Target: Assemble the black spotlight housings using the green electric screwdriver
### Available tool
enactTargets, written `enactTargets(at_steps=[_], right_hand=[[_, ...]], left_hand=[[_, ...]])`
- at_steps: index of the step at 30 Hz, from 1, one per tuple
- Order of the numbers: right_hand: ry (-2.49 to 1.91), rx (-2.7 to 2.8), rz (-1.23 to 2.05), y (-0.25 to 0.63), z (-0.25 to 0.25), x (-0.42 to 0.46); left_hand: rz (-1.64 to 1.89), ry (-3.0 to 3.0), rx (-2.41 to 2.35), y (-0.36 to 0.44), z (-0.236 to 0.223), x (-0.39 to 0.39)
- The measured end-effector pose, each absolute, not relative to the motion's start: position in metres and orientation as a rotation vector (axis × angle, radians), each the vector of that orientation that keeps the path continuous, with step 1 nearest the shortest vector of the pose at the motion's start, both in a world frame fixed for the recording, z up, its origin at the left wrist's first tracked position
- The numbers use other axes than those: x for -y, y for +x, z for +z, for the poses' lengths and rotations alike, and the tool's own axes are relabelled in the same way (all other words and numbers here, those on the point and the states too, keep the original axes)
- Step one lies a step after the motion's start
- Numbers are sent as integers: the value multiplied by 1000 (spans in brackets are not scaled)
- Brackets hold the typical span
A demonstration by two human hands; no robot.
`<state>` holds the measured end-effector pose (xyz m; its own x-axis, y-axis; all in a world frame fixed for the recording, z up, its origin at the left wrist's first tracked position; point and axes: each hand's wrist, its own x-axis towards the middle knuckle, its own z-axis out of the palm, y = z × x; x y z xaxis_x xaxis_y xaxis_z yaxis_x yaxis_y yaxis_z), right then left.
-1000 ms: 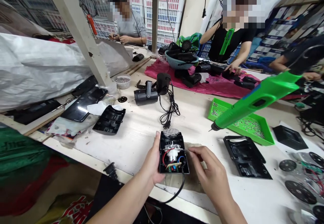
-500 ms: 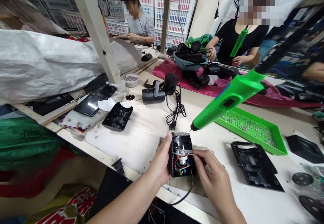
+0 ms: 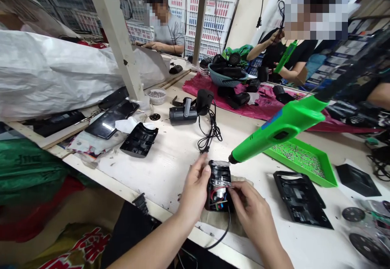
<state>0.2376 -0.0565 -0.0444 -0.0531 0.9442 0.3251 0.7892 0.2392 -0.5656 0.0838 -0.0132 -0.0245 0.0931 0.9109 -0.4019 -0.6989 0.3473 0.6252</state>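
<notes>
An opened black plastic housing (image 3: 219,173) stands over a cloth (image 3: 240,181) at the table's near side. Inside it show a silvery motor-like part, red and blue wires and a small circuit board; a black cable leaves its lower end. My left hand (image 3: 195,186) is closed round the housing's left side, thumb along the edge. At the right edge, the fingertips of my right hand (image 3: 251,202) are pinched together beside a clear strip that crosses the housing. What they grip is too small to make out. Just above hangs a green electric screwdriver (image 3: 274,133), its tip near the housing's top.
Empty black shells lie left (image 3: 140,140) and right (image 3: 301,198). A green tray (image 3: 330,175) of screws stands behind the right shell. Farther back are a black device (image 3: 183,115) with a coiled cord, a blue basket (image 3: 227,80) and two people at work.
The view has shifted slightly. My left thumb has moved down along the housing's edge, while my right fingertips stay at its right side. A co-worker's hand at the back has risen.
</notes>
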Motion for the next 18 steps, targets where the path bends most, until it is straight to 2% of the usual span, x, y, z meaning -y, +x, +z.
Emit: enactTargets(at_steps=[4, 10, 12, 18], right_hand=[[-1607, 1857, 324, 235, -42, 56], [-1620, 1791, 354, 238, -39, 56], [-1620, 1796, 350, 239, -37, 56], [-1596, 2007, 338, 239, -25, 52]], left_hand=[[1306, 847, -1111, 59, -8, 23], [932, 1763, -1176, 39, -26, 55], [908, 2031, -1126, 38, -38, 57], [967, 2320, -1209, 37, -48, 54]])
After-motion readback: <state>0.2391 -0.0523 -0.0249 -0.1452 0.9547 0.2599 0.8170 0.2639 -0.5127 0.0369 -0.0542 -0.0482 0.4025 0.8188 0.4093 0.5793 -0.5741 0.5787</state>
